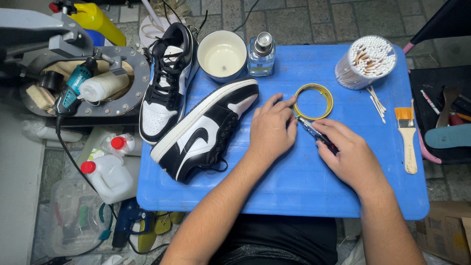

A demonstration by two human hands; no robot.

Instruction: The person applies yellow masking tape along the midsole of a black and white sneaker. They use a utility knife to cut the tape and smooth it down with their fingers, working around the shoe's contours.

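My left hand (271,128) rests on the blue plastic tabletop (294,186), fingertips touching the near edge of a yellow tape roll (314,101). My right hand (347,153) grips a small utility knife (314,132), its tip pointing up-left toward the roll and my left fingers. A black-and-white sneaker (203,128) lies on its side just left of my left hand. A second matching sneaker (168,81) stands upright at the table's far left edge.
A cream bowl (222,54), a clear glass bottle (260,54) and a tub of cotton swabs (365,61) line the far edge. Loose swabs (377,103) and a paintbrush (407,137) lie right. White jugs (110,176) and a teal rotary tool (73,88) sit left.
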